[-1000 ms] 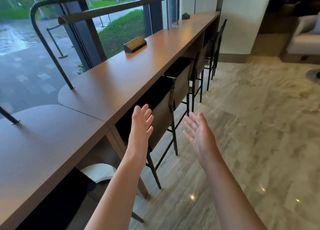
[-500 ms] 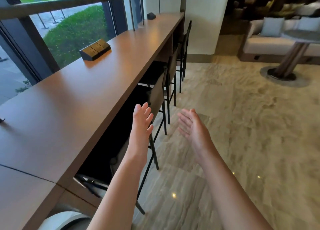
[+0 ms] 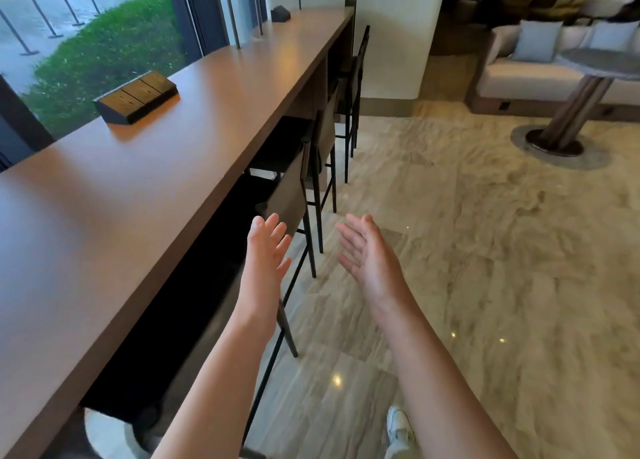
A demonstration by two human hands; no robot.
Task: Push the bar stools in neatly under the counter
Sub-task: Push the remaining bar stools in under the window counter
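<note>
Brown wood is running along the left as the bench (image 3: 145,195), a dark socket box (image 3: 136,98) sitting on it; stools (image 3: 291,188) are standing tucked under its edge in a row, backs just outside; the left hand (image 3: 265,264) is hovering near the nearest stool, fingers straight and slightly spread, holding nothing; the right hand (image 3: 369,254) is hanging over the marble floor (image 3: 485,251), fingers relaxed and apart.

A lounge or lobby is showing here. A long wooden counter (image 3: 180,168) with bar stools (image 3: 294,188) is running along tall windows (image 3: 104,43), and a sofa (image 3: 540,74) is sitting beyond the marble floor (image 3: 485,251).
</note>
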